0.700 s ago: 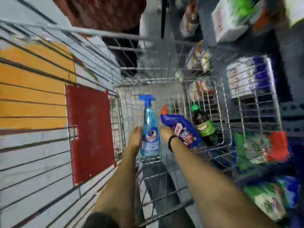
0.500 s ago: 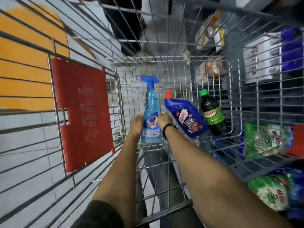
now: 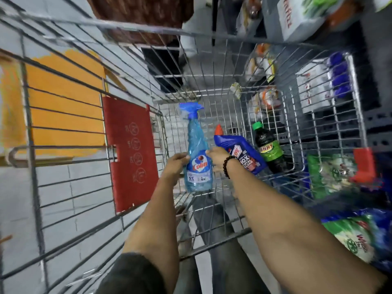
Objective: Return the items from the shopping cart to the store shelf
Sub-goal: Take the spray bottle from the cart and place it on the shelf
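Inside the wire shopping cart [image 3: 224, 60] a light-blue Colin spray bottle [image 3: 198, 153] stands upright, gripped from both sides. My left hand [image 3: 175, 164] presses its left side and my right hand [image 3: 218, 155], with a dark bead bracelet, holds its right side. Just right of it leans a dark-blue cleaner bottle with a red cap [image 3: 241, 153]. Beside that stands a dark drink bottle with a green cap [image 3: 268, 147]. The store shelf [image 3: 373, 119] runs along the right, outside the cart.
A red plastic child-seat flap [image 3: 131, 153] hangs on the cart's left wall. Green detergent bags [image 3: 331, 175] and white boxes [image 3: 314, 90] fill the shelf on the right. A person in dark trousers [image 3: 161, 66] stands beyond the cart's far end.
The camera tilted back up after dipping. Both hands stay on the spray bottle, which now sits slightly higher relative to the cart floor.
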`<state>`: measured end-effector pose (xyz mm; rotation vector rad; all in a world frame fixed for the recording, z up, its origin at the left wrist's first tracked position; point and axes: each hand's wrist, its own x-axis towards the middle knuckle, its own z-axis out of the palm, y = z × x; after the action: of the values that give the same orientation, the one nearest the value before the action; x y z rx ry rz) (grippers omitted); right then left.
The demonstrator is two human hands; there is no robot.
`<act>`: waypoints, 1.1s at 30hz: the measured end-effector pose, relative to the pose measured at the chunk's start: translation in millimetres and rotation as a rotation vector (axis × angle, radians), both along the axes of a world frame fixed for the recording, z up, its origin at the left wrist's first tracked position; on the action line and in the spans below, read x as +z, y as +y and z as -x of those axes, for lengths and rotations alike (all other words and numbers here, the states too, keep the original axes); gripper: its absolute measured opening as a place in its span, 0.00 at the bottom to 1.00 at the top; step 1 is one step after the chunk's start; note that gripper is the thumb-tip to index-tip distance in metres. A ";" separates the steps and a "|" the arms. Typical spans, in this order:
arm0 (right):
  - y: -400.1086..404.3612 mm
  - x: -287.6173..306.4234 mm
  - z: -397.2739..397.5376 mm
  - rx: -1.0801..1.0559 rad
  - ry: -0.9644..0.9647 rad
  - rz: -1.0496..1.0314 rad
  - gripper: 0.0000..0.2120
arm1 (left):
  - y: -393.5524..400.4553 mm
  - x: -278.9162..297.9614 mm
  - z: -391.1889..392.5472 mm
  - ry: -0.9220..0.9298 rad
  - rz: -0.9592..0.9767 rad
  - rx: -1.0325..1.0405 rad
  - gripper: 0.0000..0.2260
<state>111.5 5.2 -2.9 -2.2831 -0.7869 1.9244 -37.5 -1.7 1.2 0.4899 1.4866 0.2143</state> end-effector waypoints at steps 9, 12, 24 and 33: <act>-22.7 188.1 -32.7 -0.239 0.246 -0.285 0.12 | 35.0 156.1 7.9 -0.274 -0.284 -0.357 0.04; -46.5 266.8 -51.3 -0.253 0.307 -0.455 0.07 | 39.9 225.3 -3.4 -0.390 -0.408 -0.508 0.05; -224.5 480.5 -107.0 -0.406 0.020 -1.030 0.08 | -28.4 427.6 -108.3 -0.876 -0.696 -1.061 0.19; -372.6 455.9 -185.9 -0.802 -0.386 -1.022 0.16 | -154.8 418.7 -263.9 -0.920 -0.808 -1.331 0.18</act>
<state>297.4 -367.4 453.0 -1.8152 -0.5276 0.5266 226.4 -156.5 419.9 1.6420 -0.0662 -0.0555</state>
